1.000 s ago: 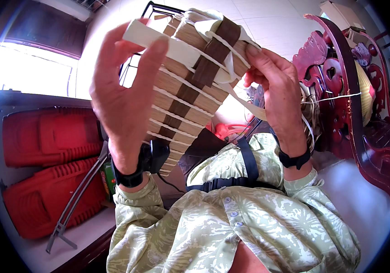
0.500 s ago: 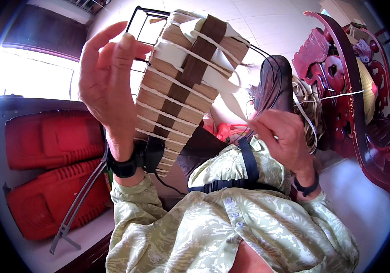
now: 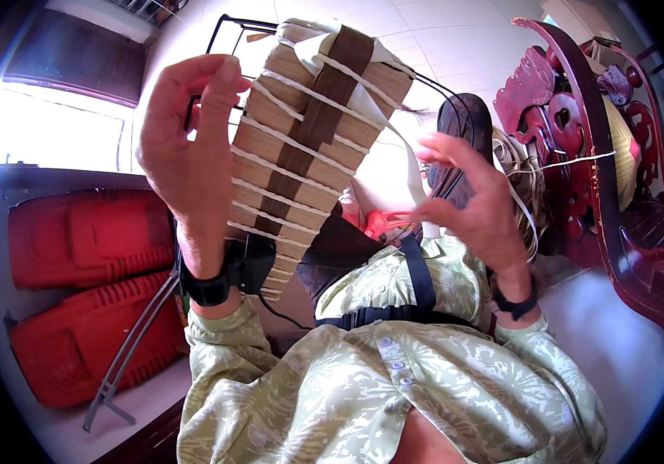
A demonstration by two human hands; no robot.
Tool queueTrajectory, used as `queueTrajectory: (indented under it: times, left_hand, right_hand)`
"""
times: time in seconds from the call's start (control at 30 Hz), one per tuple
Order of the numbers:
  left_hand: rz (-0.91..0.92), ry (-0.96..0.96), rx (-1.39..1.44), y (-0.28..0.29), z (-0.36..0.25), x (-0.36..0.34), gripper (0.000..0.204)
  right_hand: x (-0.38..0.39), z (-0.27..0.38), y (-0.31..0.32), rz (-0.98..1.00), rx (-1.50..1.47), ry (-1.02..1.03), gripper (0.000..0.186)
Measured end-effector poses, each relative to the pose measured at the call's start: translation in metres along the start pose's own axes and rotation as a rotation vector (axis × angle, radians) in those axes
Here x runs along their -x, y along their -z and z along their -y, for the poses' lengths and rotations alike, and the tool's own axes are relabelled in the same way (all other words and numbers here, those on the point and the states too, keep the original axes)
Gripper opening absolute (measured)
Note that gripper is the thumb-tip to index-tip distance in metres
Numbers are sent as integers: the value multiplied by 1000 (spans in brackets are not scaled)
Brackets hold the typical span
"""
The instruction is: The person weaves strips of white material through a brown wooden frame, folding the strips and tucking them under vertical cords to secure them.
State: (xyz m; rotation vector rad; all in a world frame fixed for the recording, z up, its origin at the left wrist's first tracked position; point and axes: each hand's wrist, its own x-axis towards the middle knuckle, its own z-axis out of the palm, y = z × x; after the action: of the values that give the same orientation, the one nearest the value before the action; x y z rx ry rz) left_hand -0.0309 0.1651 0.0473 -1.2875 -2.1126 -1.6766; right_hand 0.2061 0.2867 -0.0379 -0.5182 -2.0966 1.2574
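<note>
In front of me leans a tapered tan woven panel, crossed by white cords, with a dark brown strip down its middle. Black metal rods show behind its upper left edge. My left hand is beside that edge, thumb and forefinger pressed together; anything between them is too hidden to name. A flat white strip runs from the panel's top across its face and down to the right. My right hand is around the lower end of this strip, thumb and fingers apart, not gripping it.
Two red plastic pieces lie at the left, with grey metal legs beside them. A carved dark red wooden chair stands at the right. A coil of pale strips hangs near my knee. A red object is below the panel.
My right hand has opened from a pinch on the white strip, which now hangs lower and straighter. My left thumb and forefinger have come together. The panel has shifted slightly left.
</note>
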Motion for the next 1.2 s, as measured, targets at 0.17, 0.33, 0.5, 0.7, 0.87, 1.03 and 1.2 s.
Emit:
queueTrajectory:
  times: [0.17,0.33,0.5,0.7,0.87,1.03,1.2]
  left_hand:
    - [72,-56,-361,4,-11,10,16]
    - [72,-170,-413,4,-7,17,25]
    - [21,-440,-708,-3,-13,11,23]
    - [-87,-431,-794,-7,-33,28,21]
    - [103,-306,-677,-23,-32,28,20]
    - [116,-214,-703,-28,-37,33,23]
    - [29,-194,-602,-31,-28,34,21]
  right_hand:
    - [2,15,-26,-47,163,40,20]
    - [13,30,20,307,158,126,15]
    - [10,54,50,462,-94,229,19]
    - [-7,54,44,529,-76,292,18]
    - [-13,49,45,564,-134,313,18]
    - [-20,48,49,552,-104,364,19]
    - [-22,48,51,592,-164,351,20]
